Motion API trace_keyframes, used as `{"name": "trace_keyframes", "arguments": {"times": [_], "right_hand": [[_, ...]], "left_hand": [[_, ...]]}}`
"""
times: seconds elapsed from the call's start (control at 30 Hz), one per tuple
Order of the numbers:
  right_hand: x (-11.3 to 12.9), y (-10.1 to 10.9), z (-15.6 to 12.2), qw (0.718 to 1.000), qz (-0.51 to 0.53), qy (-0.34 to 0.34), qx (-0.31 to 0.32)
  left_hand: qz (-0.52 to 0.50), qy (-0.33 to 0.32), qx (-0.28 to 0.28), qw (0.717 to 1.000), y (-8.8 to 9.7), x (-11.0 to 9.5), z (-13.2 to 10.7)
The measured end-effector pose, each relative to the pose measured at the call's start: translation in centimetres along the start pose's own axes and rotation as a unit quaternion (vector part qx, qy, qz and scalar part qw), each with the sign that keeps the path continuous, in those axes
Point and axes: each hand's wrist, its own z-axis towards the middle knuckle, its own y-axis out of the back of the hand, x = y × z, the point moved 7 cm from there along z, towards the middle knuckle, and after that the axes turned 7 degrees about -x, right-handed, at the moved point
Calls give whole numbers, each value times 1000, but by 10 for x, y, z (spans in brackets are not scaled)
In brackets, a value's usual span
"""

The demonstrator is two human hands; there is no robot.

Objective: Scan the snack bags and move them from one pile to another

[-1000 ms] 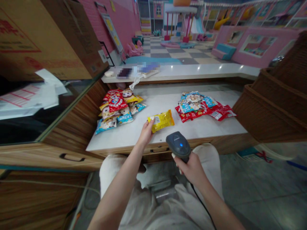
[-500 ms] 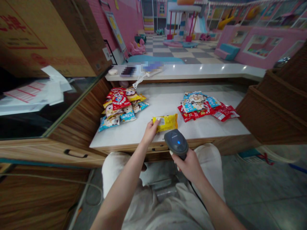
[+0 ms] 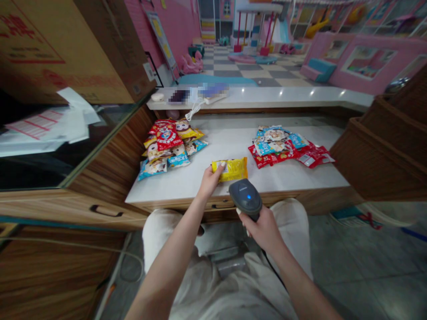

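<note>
My left hand [image 3: 210, 181] pinches the left end of a yellow snack packet [image 3: 232, 169] that lies on the white counter [image 3: 287, 178]. My right hand [image 3: 262, 226] is wrapped round the handle of a dark barcode scanner [image 3: 246, 197], whose head with a blue light points at the packet from just below the counter's front edge. A cable runs down from the scanner past my wrist.
A heap of snack packets [image 3: 168, 149] lies at the counter's left, another heap [image 3: 285, 149] at its right. A wicker basket [image 3: 383, 146] stands at the right. Cardboard boxes [image 3: 66, 49] and papers [image 3: 50, 124] sit on the left unit. A raised ledge [image 3: 267, 95] borders the back.
The yellow packet has been turned a little and drawn slightly toward the front edge under my left hand. The scanner has stayed aimed at it.
</note>
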Motion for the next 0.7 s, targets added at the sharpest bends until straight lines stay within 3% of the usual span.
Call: {"name": "trace_keyframes", "arguments": {"times": [0.43,0.7], "right_hand": [[4,1,1,1000,-1,7,-2],[3,2,-1,1000,-2,-2,-3]], "left_hand": [[-50,7,8,999,0,6,4],[-30,8,-5,1000,3,8,4]]}}
